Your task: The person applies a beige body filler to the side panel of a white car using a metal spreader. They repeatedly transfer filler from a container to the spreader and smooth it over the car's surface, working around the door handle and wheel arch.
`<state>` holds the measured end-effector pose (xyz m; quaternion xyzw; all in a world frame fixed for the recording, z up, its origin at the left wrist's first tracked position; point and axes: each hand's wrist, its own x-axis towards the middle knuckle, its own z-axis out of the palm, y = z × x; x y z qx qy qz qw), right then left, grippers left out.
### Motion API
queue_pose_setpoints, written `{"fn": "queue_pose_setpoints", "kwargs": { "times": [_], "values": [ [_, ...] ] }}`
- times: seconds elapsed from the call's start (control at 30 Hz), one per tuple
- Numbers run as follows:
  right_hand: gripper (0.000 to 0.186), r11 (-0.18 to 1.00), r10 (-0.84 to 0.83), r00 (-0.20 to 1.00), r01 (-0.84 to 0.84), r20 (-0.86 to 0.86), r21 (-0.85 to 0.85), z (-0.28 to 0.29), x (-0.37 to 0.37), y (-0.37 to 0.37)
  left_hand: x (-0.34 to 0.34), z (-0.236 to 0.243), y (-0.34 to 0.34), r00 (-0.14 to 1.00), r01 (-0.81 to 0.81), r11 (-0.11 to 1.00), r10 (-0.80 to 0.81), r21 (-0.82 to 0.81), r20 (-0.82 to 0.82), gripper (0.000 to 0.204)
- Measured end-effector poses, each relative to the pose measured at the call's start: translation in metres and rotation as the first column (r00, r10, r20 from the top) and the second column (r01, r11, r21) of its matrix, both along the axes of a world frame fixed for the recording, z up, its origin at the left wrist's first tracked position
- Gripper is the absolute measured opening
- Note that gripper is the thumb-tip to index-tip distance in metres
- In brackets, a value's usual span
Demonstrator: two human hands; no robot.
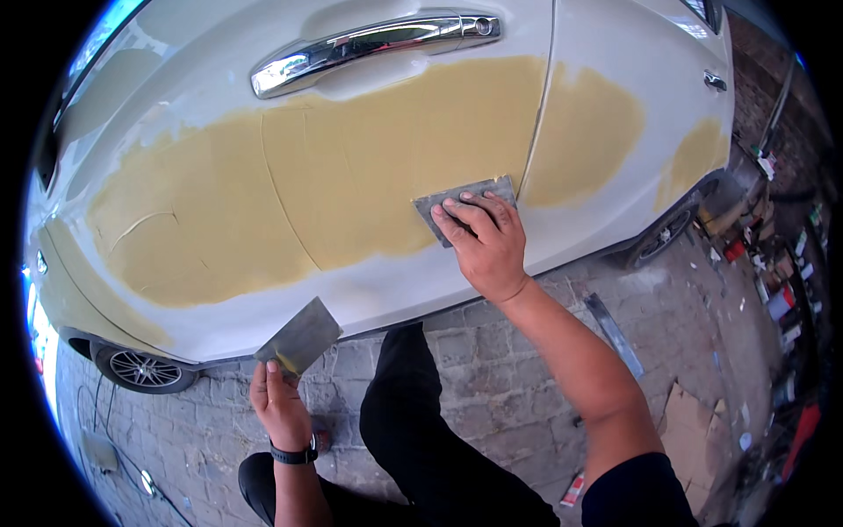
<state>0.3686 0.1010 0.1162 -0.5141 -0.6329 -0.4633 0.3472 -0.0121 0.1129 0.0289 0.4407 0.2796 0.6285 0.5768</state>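
A white car door [413, 294] fills the upper view, with a broad coat of yellowish filler [369, 167] over its middle. My right hand [487, 241] presses a grey flat filler spreader [439, 202] against the filler's lower right part, close to the door seam, its fingers laid over the blade. Lower left, my left hand [279, 400] pinches a second grey spreader [303, 338] by its bottom corner, with a smear of yellow filler near the thumb. That spreader is held in front of the door's lower edge. Curved ridges mark the filler's left half.
A chrome door handle [378, 44] sits above the filler. More filler covers the rear panel [593, 132]. On the brick floor [492, 378] lie a long flat metal strip [615, 334], cardboard [689, 439] and a small red-and-white tube [572, 489]. Assorted clutter lines the right. A cable [132, 465] runs at left.
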Motion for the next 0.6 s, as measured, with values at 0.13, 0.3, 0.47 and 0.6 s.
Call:
{"fn": "queue_pose_setpoints", "kwargs": {
  "times": [0.13,0.3,0.47,0.6],
  "values": [
    [0.025,0.975,0.012,1.000,-0.012,-0.003,-0.222,-0.035,-0.007,-0.026,-0.005,-0.003,-0.001,0.999,-0.031,1.000,0.031,0.005,-0.017,0.025],
    [0.028,1.000,-0.010,0.997,0.009,0.077,0.018,0.055,0.020,-0.037,-0.014,-0.005,-0.001,0.998,-0.042,0.999,0.042,0.008,-0.042,0.025],
    [0.036,0.975,-0.033,0.969,-0.023,0.244,0.221,0.148,0.059,0.000,-0.007,-0.002,-0.003,0.999,-0.045,0.999,0.045,0.009,-0.027,0.026],
    [0.037,0.979,0.022,0.971,-0.069,0.240,0.190,0.157,0.065,0.013,-0.002,0.002,-0.003,0.998,-0.044,0.999,0.045,0.017,-0.041,0.027]
  ]
}}
